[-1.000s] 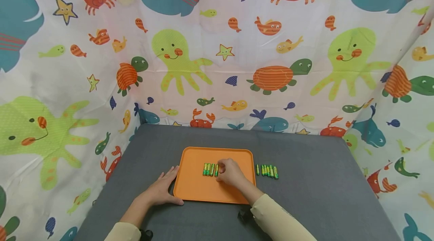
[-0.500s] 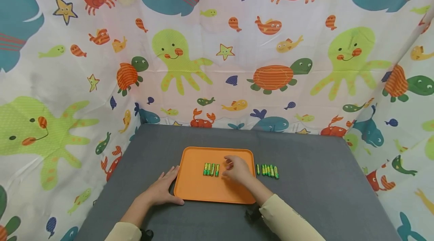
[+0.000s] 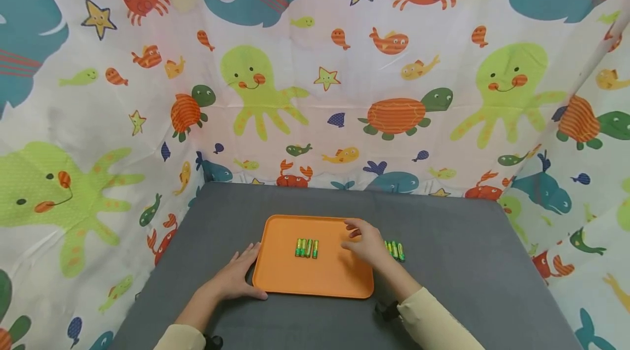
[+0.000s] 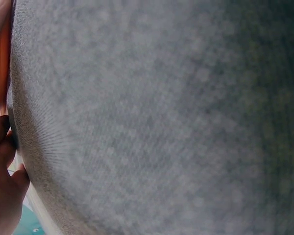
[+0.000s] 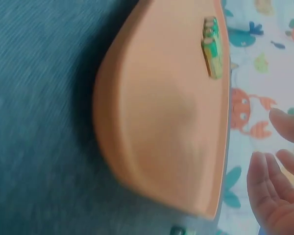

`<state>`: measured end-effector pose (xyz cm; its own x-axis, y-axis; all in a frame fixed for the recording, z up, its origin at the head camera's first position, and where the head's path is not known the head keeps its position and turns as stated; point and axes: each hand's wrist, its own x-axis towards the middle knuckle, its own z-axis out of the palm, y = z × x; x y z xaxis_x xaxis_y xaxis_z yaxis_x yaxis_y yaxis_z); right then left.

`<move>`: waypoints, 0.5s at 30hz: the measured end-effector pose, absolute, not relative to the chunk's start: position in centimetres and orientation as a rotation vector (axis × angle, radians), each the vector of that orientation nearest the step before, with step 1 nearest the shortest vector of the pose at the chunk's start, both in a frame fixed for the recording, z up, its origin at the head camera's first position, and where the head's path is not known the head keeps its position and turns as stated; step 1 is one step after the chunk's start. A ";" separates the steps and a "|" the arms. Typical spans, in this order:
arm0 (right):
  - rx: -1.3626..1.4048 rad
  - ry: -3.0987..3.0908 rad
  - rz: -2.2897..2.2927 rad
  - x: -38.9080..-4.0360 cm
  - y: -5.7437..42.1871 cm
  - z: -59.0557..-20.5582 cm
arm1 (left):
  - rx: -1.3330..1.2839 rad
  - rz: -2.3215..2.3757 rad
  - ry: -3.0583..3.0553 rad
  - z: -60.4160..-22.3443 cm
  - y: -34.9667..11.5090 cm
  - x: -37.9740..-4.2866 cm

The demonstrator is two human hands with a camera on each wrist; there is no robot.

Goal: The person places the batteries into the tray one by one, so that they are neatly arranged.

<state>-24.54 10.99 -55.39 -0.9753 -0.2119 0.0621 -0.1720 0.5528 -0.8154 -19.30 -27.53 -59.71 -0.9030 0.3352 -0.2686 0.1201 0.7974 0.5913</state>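
The left hand point(image 3: 231, 278), its fingers spread, touches the left edge of the orange tray point(image 3: 320, 276). Four green batteries point(image 3: 308, 248) lie near the tray's middle. The right hand point(image 3: 369, 245), fingers bent and apart from the thumb, is above the right edge; beyond it, other batteries point(image 3: 395, 250) lie on the tabletop point(image 3: 467, 284).

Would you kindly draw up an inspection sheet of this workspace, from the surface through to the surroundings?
Surface: grey tabletop, with an orange tray on it.
Job's things: four green-and-yellow batteries lie side by side on the tray; more batteries lie beyond its right edge, partly hidden by the right hand, so uncounted.
Clutter: nothing seen.
Hands: left hand at the tray's left edge; right hand above its right side, holding nothing.
Cables: nothing seen.
Surroundings: white curtain printed with sea animals.
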 end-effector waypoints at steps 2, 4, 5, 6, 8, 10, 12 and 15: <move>-0.323 2.742 -1.440 -24.4 11.7 -55.5 | 0.350 0.832 2.621 -59.7 -27.5 -19.2; -0.309 2.759 -1.438 -24.4 12.4 -55.6 | 0.353 0.835 2.621 -59.8 -27.5 -19.2; -0.308 2.768 -1.431 -24.4 12.8 -55.7 | 0.353 0.834 2.622 -59.8 -27.5 -19.2; -0.307 2.777 -1.420 -24.4 13.3 -55.7 | 0.354 0.833 2.625 -59.8 -27.6 -19.2; -0.305 2.806 -1.383 -24.5 14.2 -55.9 | 0.357 0.825 2.630 -59.9 -27.6 -19.3; -0.285 2.818 -1.352 -24.6 15.2 -56.0 | 0.358 0.816 2.635 -59.9 -27.6 -19.3; -0.278 2.828 -1.314 -24.6 16.3 -56.2 | 0.357 0.810 2.638 -59.9 -27.5 -19.3; -0.255 2.830 -1.277 -24.6 17.9 -56.4 | 0.350 0.807 2.635 -59.9 -27.5 -19.3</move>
